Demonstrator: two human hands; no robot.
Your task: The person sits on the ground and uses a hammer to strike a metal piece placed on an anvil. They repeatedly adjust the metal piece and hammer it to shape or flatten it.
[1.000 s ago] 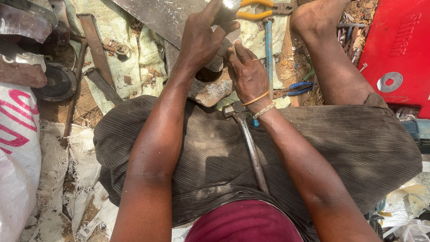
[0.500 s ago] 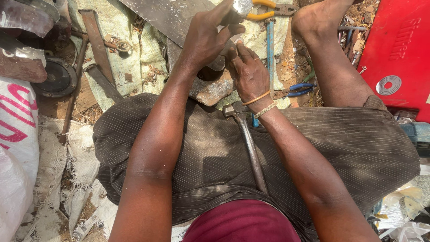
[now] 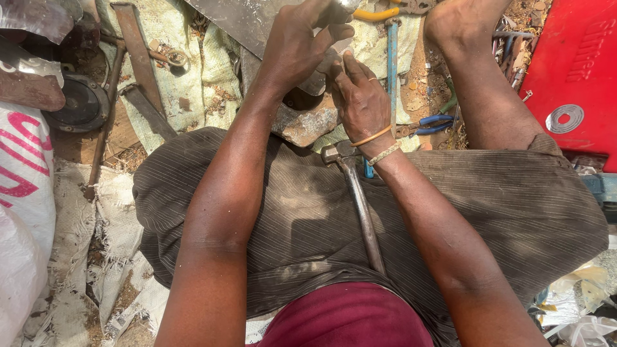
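Hammer dull worn metal; lap cloth matt ribbed; red panel glossy; stone block rough.

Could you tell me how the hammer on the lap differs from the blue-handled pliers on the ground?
The hammer lies across the dark cloth over the person's lap; the blue-handled pliers rest on the littered ground beside the right hand. The hammer is long, bare grey metal; the pliers are shorter with blue grips. Neither is held.
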